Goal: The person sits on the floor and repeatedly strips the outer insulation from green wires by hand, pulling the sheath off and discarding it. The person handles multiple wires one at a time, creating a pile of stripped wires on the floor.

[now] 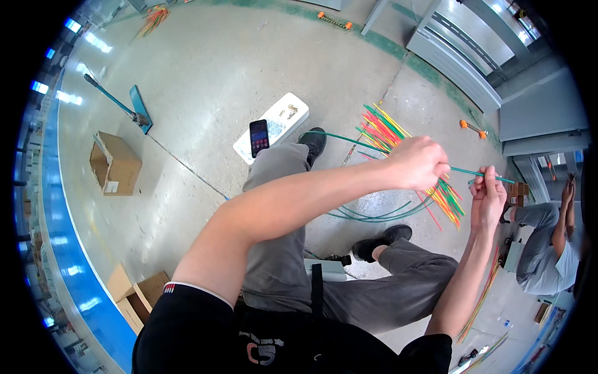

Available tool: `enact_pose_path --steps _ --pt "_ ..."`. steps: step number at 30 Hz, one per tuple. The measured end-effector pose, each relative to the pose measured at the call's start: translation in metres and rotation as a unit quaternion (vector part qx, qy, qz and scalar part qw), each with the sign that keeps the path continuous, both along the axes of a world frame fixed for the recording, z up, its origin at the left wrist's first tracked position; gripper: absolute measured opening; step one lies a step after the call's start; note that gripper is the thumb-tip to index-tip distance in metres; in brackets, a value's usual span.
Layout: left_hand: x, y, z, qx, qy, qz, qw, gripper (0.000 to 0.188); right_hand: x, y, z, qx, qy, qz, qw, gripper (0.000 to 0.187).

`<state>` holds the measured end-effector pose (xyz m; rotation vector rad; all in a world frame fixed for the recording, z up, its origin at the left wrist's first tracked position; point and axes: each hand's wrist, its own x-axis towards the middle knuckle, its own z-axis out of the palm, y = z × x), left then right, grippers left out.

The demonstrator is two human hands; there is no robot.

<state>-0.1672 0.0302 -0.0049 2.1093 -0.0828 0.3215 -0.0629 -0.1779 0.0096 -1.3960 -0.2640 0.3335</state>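
Observation:
A long green wire stretches across in front of me, its left part curving down near my shoe. My left hand is closed around it in a fist. Further right, my right hand pinches the same wire between thumb and fingers, and a short end sticks out beyond. Below my hands a fanned bundle of red, yellow and green wires lies on the floor, partly hidden by my left hand. Several looser green wires curve on the floor between my legs.
A phone lies on a white tray with small metal pieces. Cardboard boxes and a long-handled teal tool stand left. Grey metal cabinets fill the upper right. Another person sits at the far right.

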Motion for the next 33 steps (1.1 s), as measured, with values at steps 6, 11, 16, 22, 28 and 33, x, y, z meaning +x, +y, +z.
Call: enact_pose_path --steps 6,11,16,22,28,33 --pt "-0.003 0.018 -0.012 -0.015 -0.037 -0.019 0.999 0.019 -0.013 0.026 -0.001 0.043 0.008 -0.016 0.999 0.031" --pt "0.0 0.044 -0.001 -0.049 0.041 -0.092 0.994 0.022 0.002 0.003 0.0 0.022 0.018 -0.078 0.997 0.038" --pt "-0.017 0.061 0.007 0.001 0.032 -0.037 0.999 0.021 -0.007 0.022 0.002 0.099 0.079 -0.002 0.992 0.035" --pt "-0.011 0.057 0.011 0.075 0.001 0.013 0.997 0.02 -0.008 0.02 0.004 0.035 -0.01 -0.024 0.999 0.038" --pt "0.001 0.053 -0.003 0.054 -0.08 -0.02 0.995 0.018 0.006 0.014 0.001 0.09 0.102 -0.032 0.99 0.04" --pt "0.022 0.02 -0.006 0.091 -0.124 -0.047 0.987 0.017 0.026 -0.031 -0.006 0.179 0.082 -0.02 0.98 0.03"
